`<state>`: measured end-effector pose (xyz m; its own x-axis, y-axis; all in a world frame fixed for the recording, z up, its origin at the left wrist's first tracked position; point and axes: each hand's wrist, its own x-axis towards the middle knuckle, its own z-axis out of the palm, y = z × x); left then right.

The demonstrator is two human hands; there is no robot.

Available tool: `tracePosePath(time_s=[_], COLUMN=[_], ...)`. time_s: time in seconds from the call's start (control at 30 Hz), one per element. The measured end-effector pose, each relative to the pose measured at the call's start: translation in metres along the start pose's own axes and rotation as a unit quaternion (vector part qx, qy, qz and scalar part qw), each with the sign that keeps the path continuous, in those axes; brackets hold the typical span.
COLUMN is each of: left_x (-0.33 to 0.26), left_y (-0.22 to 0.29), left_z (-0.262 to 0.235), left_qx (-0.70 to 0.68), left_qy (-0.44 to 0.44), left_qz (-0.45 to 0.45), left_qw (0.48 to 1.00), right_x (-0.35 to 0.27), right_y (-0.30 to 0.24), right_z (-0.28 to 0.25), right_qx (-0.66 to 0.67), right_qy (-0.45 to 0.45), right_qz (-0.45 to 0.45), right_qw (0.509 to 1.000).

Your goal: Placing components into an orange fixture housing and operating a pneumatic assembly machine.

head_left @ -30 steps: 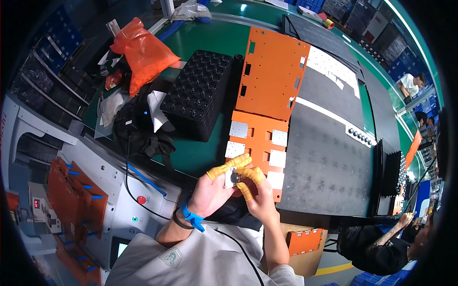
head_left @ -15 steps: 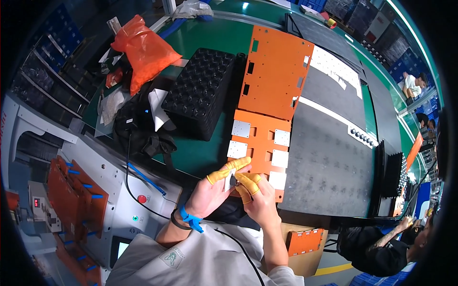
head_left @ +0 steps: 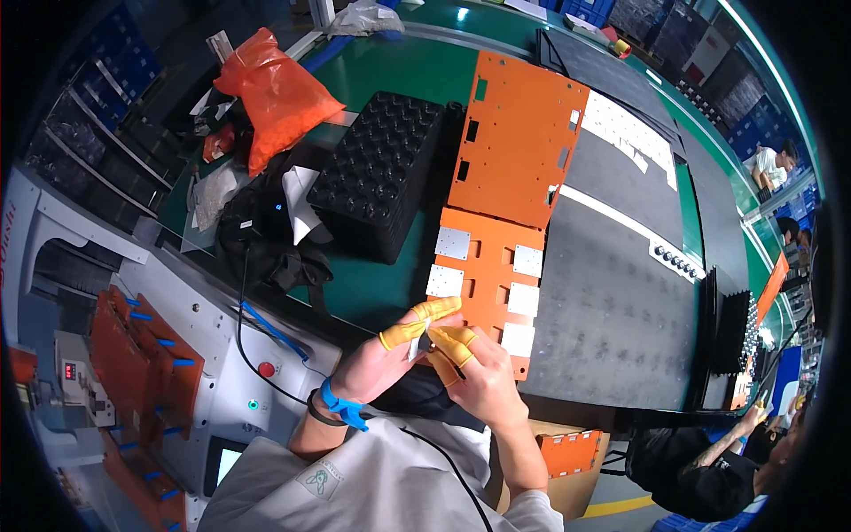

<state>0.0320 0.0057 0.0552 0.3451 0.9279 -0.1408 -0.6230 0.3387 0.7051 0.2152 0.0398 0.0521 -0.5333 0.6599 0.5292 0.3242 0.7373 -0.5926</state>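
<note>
In front of my body, at the near end of an orange panel (head_left: 483,266), my two hands meet. My left hand (head_left: 377,359), with yellow finger covers and a blue wrist strap, is closed on a small silver plate (head_left: 414,348), mostly hidden by the fingers. The covered fingertips of my right hand (head_left: 479,377) are pinched together against the plate, over a small dark part that I cannot make out. Several square silver plates with small holes (head_left: 524,299) lie along both sides of the panel. A larger orange panel (head_left: 514,142) with cut-outs lies just beyond.
Left of the panels stands a stack of black moulded trays (head_left: 381,160), near an orange plastic bag (head_left: 282,102) and a black bag (head_left: 266,239). A dark grey mat (head_left: 612,310) lies at right. A machine with a red button (head_left: 266,369) is at left; a co-worker (head_left: 700,465) sits at right.
The silver plate has turned more edge-on between my hands. My right hand has tilted and covers more of the plate. The view has shifted slightly.
</note>
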Motion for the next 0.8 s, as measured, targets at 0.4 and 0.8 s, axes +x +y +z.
tracePosePath(time_s=[0.4,0.8], left_x=[0.015,0.018], left_y=[0.003,-0.010], left_z=[0.007,0.024], left_qx=[-0.046,-0.033], left_qy=[0.007,0.042], left_qz=[-0.038,0.029], left_qw=[0.998,0.998], right_x=[-0.006,-0.010], right_y=[0.010,-0.001], right_z=[-0.005,0.005], right_qx=[-0.072,0.127], right_qy=[0.021,0.095], right_qz=[-0.040,0.155], right_qw=[0.996,0.975])
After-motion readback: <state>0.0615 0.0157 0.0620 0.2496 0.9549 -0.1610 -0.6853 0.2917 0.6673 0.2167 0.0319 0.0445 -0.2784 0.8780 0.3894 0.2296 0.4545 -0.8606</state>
